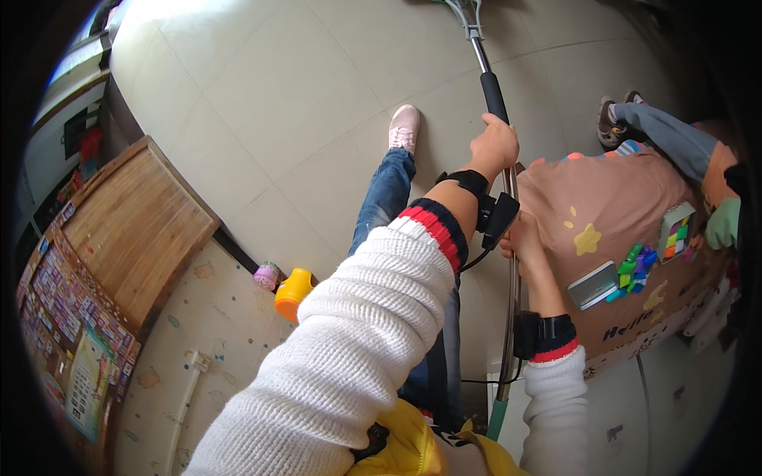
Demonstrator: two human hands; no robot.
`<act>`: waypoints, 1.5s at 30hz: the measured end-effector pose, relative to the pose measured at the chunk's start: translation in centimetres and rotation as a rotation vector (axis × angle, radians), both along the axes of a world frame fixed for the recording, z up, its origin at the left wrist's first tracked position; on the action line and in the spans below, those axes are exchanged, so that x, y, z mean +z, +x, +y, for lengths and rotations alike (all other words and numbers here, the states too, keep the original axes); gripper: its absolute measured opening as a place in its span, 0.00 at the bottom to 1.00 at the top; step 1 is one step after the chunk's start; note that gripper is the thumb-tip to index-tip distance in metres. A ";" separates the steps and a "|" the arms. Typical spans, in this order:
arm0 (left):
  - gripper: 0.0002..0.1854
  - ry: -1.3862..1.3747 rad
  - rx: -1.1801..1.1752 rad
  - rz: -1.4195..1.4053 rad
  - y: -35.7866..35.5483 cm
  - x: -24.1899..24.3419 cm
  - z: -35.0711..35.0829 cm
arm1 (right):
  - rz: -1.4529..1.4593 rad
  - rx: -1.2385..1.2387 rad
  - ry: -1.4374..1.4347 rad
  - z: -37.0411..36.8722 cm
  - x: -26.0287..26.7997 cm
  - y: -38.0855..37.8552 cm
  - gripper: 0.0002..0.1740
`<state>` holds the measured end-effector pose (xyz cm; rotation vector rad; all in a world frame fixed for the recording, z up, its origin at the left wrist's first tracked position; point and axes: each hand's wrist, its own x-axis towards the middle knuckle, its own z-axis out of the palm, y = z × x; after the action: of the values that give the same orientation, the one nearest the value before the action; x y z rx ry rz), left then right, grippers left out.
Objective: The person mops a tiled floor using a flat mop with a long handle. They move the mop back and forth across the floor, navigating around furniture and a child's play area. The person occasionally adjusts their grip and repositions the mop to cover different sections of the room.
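Observation:
A long-handled mop with a metal pole (507, 351) runs from the top of the view down to a green end (497, 419) beside my body. My left hand (497, 144) is wrapped around the pole just at the lower part of its black foam grip (493, 95). Lower down, my right hand (525, 239) holds the bare metal; a black device on my left wrist hides part of the pole there. At the far end, the pale forked bracket (469, 15) meets the mop head, mostly cut off by the top edge. Both wrists wear black straps with cables.
Right of the pole stands a table with a pinkish-brown cloth (547, 184), holding a tin lid (594, 285), bright coloured pieces (636, 268) and an open box (678, 232). Another person's leg (667, 131) is beyond. Left are a wooden panel (137, 220), a yellow container (294, 293) and a pink cup (267, 275).

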<state>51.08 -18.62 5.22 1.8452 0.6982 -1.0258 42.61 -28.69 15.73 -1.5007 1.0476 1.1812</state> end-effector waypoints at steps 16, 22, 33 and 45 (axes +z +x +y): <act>0.24 -0.316 -0.184 0.172 -26.9 2.8 -15.7 | 0.386 -0.387 0.107 -14.6 5.1 -27.5 0.30; 0.20 -0.388 -0.087 0.309 -34.3 4.7 -10.7 | 0.565 -0.377 0.154 -10.0 8.2 -32.3 0.31; 0.16 -0.323 0.126 0.320 -33.8 7.6 -2.7 | 0.323 -0.260 -0.064 -1.1 10.2 -32.7 0.29; 0.22 0.184 0.173 -0.061 -10.9 -7.0 4.3 | -0.082 0.005 0.194 3.2 -6.6 -11.0 0.30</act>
<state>40.16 -14.34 -1.79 1.9255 0.9236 -0.8122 31.59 -25.50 9.14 -1.3885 0.8497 1.1800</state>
